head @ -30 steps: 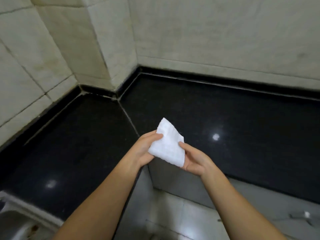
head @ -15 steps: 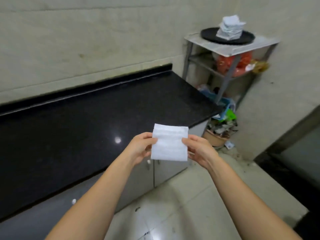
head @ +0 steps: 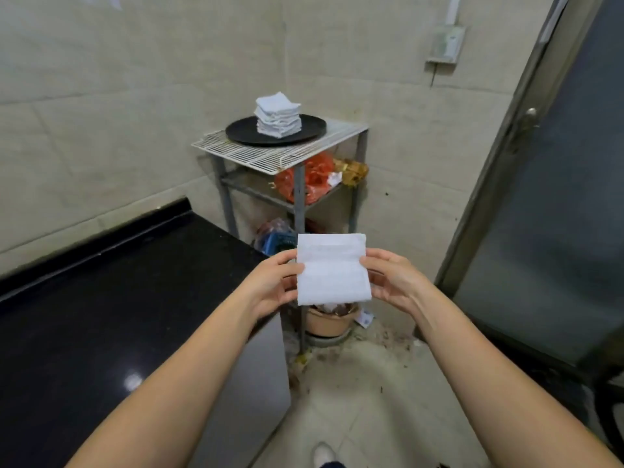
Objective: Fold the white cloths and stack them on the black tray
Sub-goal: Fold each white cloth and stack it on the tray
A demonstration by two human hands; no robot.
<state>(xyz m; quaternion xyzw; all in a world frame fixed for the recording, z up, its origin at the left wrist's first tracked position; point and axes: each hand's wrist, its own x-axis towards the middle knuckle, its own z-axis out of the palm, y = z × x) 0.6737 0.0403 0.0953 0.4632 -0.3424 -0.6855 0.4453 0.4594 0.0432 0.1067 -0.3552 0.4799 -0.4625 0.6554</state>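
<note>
Hidden or unclear: the fingers of both my hands lie behind the cloth; layers in the stack too small to count; goods on the lower shelves blurred; my shoe cut off at 6 o'clock.
Folded cloth [head: 332, 269]: one, white, soft ribbed weave, near-square, held upright in the air at centre frame.
Left hand [head: 270, 285]: thumb pinches the cloth's left edge.
Right hand [head: 393, 282]: thumb pinches the cloth's right edge.
Stack of cloths [head: 278, 119]: one pile, white, folded squares, edges uneven, standing on the tray at 12 o'clock, well apart from my hands.
Black tray [head: 243, 131]: one, round, matte, shallow rim, resting on the rack's top.
Wire rack [head: 270, 155]: one, white grid top, grey metal legs, against the tiled wall.
Table [head: 101, 298]: one, glossy black stone, at 9 o'clock, bearing light reflections.
Door [head: 547, 214]: one, dark pane, metal frame, at 3 o'clock.
</note>
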